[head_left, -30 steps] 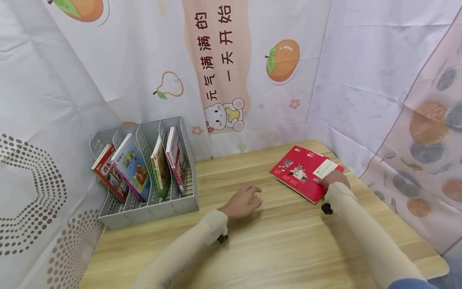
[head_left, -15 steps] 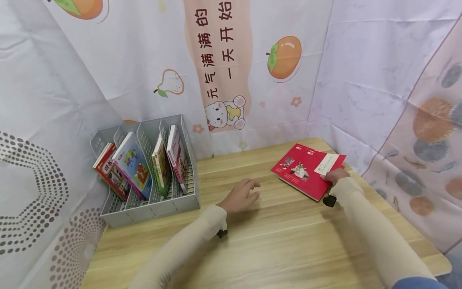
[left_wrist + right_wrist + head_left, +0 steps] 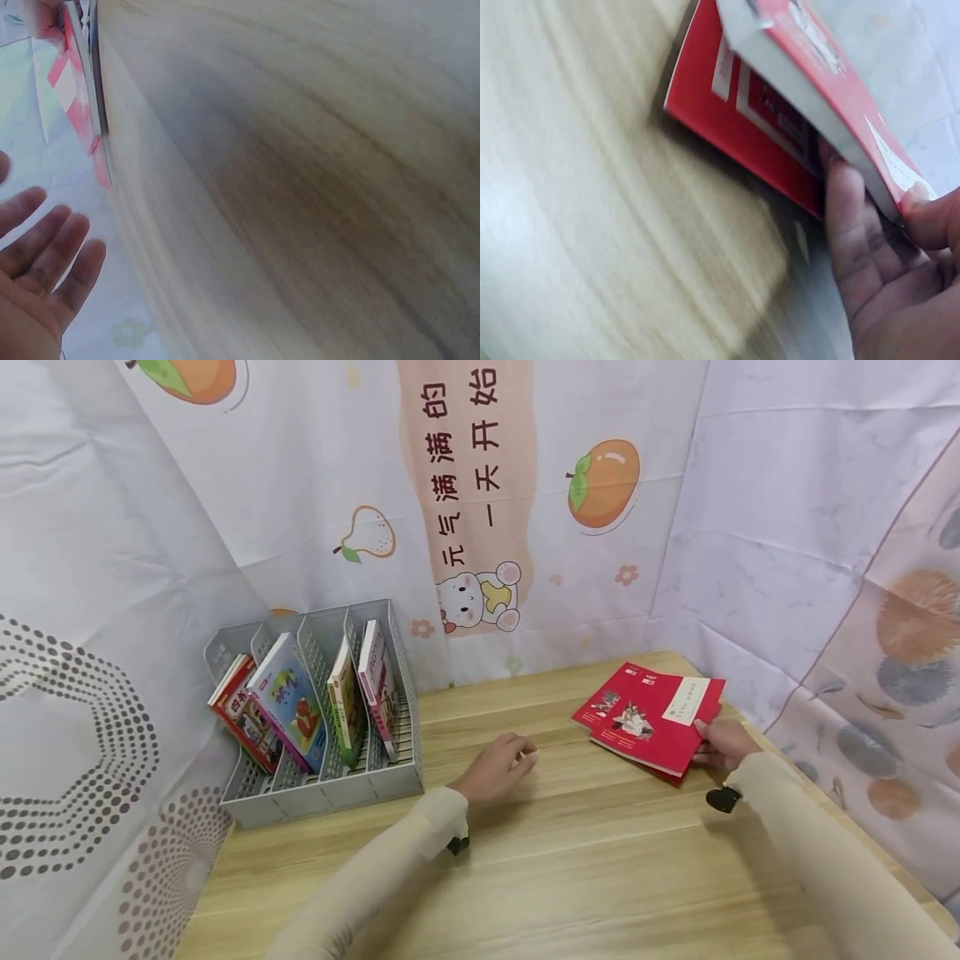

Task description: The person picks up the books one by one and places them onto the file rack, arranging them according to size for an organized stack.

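Two red books lie overlapping at the back right of the table. My right hand [image 3: 726, 745] pinches the upper red book [image 3: 663, 714] by its right edge, thumb on the cover and fingers underneath. In the right wrist view this book [image 3: 817, 82] is tilted up off the lower red book [image 3: 727, 112], which rests on the wood. My left hand [image 3: 495, 768] is over the middle of the table, fingers loosely bent with nothing in them. The left wrist view shows that hand [image 3: 37, 277] with its fingers apart, well away from the books.
A grey divided rack [image 3: 322, 797] stands at the left of the wooden table [image 3: 540, 877]. Several books lean in its slots, among them a purple-edged picture book [image 3: 288, 702] and a pink-spined book [image 3: 378, 689]. Printed curtains [image 3: 360, 443] hang close behind the table and along its sides.
My right hand has shifted slightly right and lifted the upper book's edge, swinging it so more of the lower book shows at left. My left hand has barely moved. The head view has turned slightly.
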The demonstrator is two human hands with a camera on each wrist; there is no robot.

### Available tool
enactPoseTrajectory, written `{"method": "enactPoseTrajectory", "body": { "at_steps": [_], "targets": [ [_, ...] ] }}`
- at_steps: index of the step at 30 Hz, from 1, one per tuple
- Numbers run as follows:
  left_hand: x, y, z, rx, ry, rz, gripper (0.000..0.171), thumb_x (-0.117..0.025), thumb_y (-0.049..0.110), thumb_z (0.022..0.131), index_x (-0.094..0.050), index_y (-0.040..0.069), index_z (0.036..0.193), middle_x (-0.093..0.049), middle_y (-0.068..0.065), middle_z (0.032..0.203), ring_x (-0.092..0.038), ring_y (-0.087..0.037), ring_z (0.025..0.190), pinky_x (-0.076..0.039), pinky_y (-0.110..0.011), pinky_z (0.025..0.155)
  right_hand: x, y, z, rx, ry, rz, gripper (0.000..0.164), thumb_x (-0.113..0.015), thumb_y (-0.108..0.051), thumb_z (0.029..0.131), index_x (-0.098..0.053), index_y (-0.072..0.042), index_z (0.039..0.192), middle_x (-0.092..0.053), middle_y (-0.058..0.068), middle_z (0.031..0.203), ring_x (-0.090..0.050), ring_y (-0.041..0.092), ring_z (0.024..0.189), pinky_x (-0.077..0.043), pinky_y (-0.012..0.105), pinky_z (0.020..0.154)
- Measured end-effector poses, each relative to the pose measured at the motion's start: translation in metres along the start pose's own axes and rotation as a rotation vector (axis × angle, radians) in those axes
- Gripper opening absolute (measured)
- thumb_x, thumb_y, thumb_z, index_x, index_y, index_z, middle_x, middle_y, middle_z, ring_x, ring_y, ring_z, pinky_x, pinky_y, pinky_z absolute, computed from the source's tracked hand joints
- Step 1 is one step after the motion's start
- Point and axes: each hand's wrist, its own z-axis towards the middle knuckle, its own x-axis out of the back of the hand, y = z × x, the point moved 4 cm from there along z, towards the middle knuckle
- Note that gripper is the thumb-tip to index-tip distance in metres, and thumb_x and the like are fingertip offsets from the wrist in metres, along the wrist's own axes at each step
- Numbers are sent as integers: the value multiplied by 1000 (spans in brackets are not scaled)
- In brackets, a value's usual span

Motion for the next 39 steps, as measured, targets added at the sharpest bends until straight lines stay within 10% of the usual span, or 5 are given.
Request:
{"method": "enactPoseTrajectory", "body": {
  "at_steps": [8,16,32,39],
  "targets": [
    [-1,-7,3,14,-20,-75,66,-28,58,109,-71,7,110,-70,-1,98,-60,-5,81,-51,-30,75,-11,-3,0,163,-46,-33,67,-39,-31,112,-12,10,157,-66,-12,90,-66,9,80,-58,31,75],
    [-3,-11,10,71,-87,-222,71,-28,61,108,-68,3,119,-73,-6,97,-64,-23,59,-54,-31,61,-34,-8,4,294,-108,-16,59,-44,-31,111,-27,10,151,-69,-16,91,-68,7,80,-57,26,74],
    [-10,-10,23,227,-211,-685,64,-55,67,97,-63,17,136,-73,-23,106,-68,-44,71,-58,-42,57,-96,-23,-2,307,-224,115,54,-53,-33,108,-37,-4,151,-71,-10,103,-66,11,82,-53,27,70],
    [-15,2,22,279,-231,-717,43,-69,53,95,-66,19,122,-76,-16,91,-66,-26,55,-54,-32,54,-113,-24,-4,311,-228,62,58,-54,-36,107,-37,-6,154,-70,-9,109,-67,12,86,-50,25,70]
  ]
}}
